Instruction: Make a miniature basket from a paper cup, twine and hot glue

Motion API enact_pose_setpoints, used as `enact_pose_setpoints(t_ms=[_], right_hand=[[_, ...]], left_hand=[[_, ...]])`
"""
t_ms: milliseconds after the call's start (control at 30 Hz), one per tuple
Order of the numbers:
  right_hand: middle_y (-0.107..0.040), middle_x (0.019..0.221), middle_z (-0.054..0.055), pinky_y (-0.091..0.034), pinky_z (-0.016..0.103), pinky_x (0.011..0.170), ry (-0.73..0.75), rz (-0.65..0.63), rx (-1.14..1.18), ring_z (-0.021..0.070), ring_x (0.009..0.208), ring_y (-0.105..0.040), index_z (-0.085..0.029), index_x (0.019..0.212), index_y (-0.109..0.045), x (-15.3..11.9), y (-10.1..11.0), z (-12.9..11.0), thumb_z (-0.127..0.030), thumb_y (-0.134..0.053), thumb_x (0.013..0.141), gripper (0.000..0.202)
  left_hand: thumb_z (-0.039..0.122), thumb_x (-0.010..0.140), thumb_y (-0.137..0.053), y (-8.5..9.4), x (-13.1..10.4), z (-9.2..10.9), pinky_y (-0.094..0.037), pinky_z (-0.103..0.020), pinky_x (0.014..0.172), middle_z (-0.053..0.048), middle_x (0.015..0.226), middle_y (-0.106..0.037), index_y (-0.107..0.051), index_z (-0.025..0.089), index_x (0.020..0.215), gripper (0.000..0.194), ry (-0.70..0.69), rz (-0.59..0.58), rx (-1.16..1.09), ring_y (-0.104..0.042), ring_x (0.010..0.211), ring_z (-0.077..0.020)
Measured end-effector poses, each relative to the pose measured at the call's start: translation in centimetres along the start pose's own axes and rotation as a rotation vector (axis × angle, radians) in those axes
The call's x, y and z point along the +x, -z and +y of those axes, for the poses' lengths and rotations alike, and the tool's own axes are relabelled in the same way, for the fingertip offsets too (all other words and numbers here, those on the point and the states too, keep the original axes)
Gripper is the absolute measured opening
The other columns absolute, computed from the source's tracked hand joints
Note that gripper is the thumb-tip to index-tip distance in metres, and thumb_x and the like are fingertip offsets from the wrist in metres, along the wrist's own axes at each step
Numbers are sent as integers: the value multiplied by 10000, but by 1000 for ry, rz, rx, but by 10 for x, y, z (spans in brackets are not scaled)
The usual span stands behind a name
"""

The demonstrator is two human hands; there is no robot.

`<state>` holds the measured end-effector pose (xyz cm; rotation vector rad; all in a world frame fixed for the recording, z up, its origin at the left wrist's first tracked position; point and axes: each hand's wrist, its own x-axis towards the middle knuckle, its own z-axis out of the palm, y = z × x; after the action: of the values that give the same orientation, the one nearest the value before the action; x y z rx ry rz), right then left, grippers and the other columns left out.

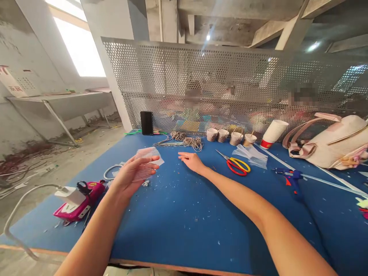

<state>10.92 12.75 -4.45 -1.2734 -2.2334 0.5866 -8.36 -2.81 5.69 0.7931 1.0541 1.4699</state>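
Note:
My left hand is over the left part of the blue table, its fingers stretched and apart. Thin translucent ribbed strips show behind it and in the gap between its fingers and thumb; whether the hand touches them I cannot tell. A small pile of whitish bits lies just right of the hand. My right hand hovers near the table's middle, fingers extended leftward with nothing in them. Right of it lie scissors with red and yellow handles. Beyond both hands is a bundle of beige cord.
Small pots, stacked paper cups and more clear strips line the back right. A blue glue gun and pale bag stand farther right. A pink power strip is left; a phone leans against the perforated screen.

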Motion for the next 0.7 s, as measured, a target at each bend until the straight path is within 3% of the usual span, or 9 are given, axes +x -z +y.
enact_pose_setpoints(t_ms=[133, 233, 300, 367, 433, 533, 600, 700], right_hand=[[-526, 1278, 86, -458, 466, 915, 3, -43, -31, 233, 1089, -552, -202, 1206, -542, 25, -5, -18, -318, -535, 918, 311], [-415, 1418, 122, -278, 580, 1043, 47, -139, -66, 314, 1283, -396, -179, 1306, -474, 20, -21, -45, -393, -553, 893, 472], [-329, 1477, 195, -168, 520, 1114, 149, -225, -62, 326, 1374, -256, -93, 1360, -425, 5, -38, -74, -509, -517, 873, 647], [-344, 1488, 113, -220, 380, 1123, 275, -293, -40, 231, 1374, -292, -154, 1391, -400, -12, -51, -102, -535, -455, 890, 632], [-386, 1470, 54, -290, 334, 1089, 342, -297, -29, 192, 1346, -352, -210, 1387, -406, -27, -49, -117, -513, -432, 906, 569], [-357, 1483, 63, -278, 349, 1097, 282, -223, -55, 196, 1368, -309, -192, 1388, -405, -50, -14, -98, -473, -403, 924, 543], [-325, 1496, 80, -235, 390, 1118, 163, -172, -102, 219, 1376, -291, -183, 1388, -407, -80, 23, -60, -490, -408, 907, 571], [-299, 1504, 120, -168, 452, 1139, -96, -96, -203, 273, 1393, -239, -153, 1402, -387, -154, 79, 5, -572, -429, 847, 697]], left_hand=[[44, 652, -603, 6, 3, -4, -516, -191, 432, -55, 742, -700, -598, 107, 871, 228, -2, 22, -24, -649, 510, -130], [24, 649, -588, 9, 6, -5, -513, -176, 433, -48, 723, -696, -595, 111, 845, 215, 34, 62, -37, -646, 503, -118], [26, 653, -580, 9, 8, -4, -514, -172, 439, -49, 728, -693, -604, 108, 812, 181, 30, 50, -47, -647, 509, -115], [39, 662, -579, 8, 7, -3, -525, -180, 455, -53, 745, -693, -610, 105, 802, 158, 4, 29, -44, -651, 522, -118], [45, 664, -576, 8, 4, -3, -534, -191, 462, -52, 756, -692, -609, 111, 824, 176, -10, 21, -41, -652, 529, -122], [35, 653, -564, 8, -1, -3, -525, -176, 452, -40, 756, -689, -598, 132, 851, 224, 1, -4, -57, -641, 527, -114], [26, 650, -546, 7, -5, -2, -515, -158, 446, -29, 751, -683, -593, 146, 847, 235, 19, -32, -73, -630, 528, -104], [27, 678, -505, 0, -10, 0, -511, -141, 450, -26, 757, -672, -602, 144, 798, 194, 50, -41, -63, -610, 527, -91]])
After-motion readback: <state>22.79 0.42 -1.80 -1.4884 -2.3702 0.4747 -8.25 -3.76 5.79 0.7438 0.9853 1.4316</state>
